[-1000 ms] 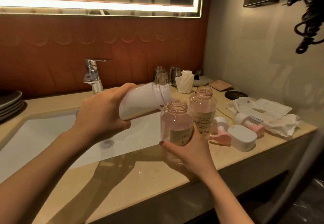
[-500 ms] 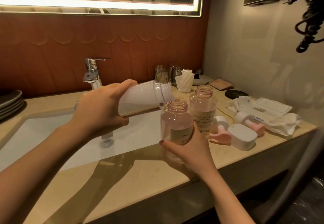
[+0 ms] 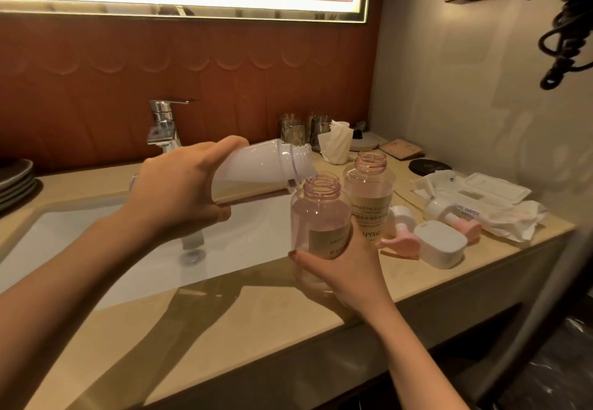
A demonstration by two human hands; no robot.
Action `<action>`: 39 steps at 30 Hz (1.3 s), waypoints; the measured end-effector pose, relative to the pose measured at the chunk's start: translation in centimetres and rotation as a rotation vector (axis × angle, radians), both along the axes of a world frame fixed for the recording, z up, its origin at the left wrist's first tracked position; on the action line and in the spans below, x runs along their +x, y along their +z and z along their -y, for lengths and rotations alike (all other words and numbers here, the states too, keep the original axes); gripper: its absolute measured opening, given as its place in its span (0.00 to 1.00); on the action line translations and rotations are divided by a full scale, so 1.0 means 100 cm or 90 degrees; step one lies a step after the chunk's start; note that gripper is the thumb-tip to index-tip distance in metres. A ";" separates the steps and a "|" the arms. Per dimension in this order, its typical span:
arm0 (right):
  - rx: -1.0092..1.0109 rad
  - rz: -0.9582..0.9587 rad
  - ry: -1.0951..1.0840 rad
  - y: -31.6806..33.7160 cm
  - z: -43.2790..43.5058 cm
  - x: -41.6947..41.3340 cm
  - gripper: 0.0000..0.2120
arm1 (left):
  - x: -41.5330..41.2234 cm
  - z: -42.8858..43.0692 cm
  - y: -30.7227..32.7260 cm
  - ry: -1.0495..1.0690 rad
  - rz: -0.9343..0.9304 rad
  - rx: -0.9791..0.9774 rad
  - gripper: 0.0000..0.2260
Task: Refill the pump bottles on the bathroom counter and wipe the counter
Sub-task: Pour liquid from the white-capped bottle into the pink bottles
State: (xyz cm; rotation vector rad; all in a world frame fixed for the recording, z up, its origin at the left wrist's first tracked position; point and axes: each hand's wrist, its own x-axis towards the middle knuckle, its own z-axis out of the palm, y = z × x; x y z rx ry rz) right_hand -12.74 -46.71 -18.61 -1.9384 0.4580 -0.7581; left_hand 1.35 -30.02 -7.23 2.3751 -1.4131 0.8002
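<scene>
Left hand [image 3: 179, 194] grips the refill bottle [image 3: 256, 162], base hidden, mouth pointing right over the right hand's [image 3: 349, 268] held pink bottle [image 3: 317, 213]

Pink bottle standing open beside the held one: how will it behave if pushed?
The standing bottle looks wide and squat, so it probably slides rather than tips. Its neck is uncapped, so tipping would likely spill.

"SMOOTH CLO…" on rear pink bottle [image 3: 369, 199]; "PURE WATER" on wipes pack [image 3: 495, 189]
</scene>
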 end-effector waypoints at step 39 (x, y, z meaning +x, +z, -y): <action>-0.012 0.020 0.005 -0.003 0.002 0.002 0.45 | 0.002 0.000 0.004 -0.008 0.041 0.011 0.35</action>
